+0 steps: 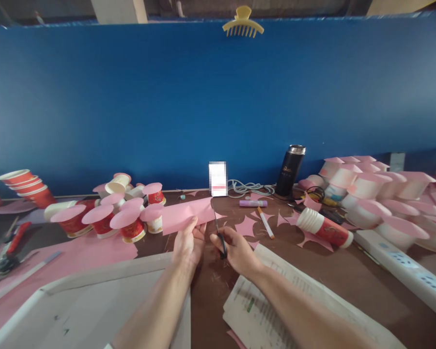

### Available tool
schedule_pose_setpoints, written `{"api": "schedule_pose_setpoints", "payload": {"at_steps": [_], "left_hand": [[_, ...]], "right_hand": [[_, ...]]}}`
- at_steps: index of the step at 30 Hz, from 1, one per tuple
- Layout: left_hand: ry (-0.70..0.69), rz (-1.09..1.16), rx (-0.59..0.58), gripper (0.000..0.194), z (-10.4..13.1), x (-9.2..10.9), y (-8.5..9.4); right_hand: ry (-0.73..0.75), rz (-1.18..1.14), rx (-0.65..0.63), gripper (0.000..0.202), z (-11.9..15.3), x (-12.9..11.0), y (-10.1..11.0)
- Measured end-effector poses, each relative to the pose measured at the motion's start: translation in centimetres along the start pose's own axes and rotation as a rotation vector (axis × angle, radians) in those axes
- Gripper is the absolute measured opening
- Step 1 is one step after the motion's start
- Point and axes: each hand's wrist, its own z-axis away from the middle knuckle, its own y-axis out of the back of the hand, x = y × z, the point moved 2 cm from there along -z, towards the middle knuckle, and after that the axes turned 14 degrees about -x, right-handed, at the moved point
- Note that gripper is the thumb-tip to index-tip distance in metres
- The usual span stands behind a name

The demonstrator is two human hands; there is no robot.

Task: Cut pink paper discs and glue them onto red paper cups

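Pink paper: in the head view, a strip of pink paper is raised above the brown table, its right end at the scissors' blades.
Left hand: the left hand pinches the strip along its lower edge.
Right hand: the right hand grips the scissors by their dark handles; how far the blades are parted, I cannot tell.
Scraps: curved-edged pink offcuts lie beyond the right hand.
Cups: red paper cups topped with pink discs stand to the left.
Cutting: the step in hand looks like trimming the strip; a further snip calls for taut paper, aligned blades and left fingers clear of them.
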Motion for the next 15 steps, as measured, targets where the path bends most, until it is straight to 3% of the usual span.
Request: {"api": "schedule_pose_setpoints", "payload": {"at_steps": [9,11,15], "left_hand": [[-0.015,-0.031,-0.006,0.027,-1.2,0.8,1.3],[0.008,-0.077,-0.005,0.022,-1.4,1.2,1.5],[0.044,-0.15,-0.044,0.018,-1.2,2.4,1.2]], "right_hand": [[-0.031,0.032,0.085,0.037,-0.1,-0.1,1.0],[-0.108,0.201,0.171,0.04,0.0,-0.1,2.4],[-0.298,0.851,0.331,0.033,0.5,-0.9,5.5]]}}
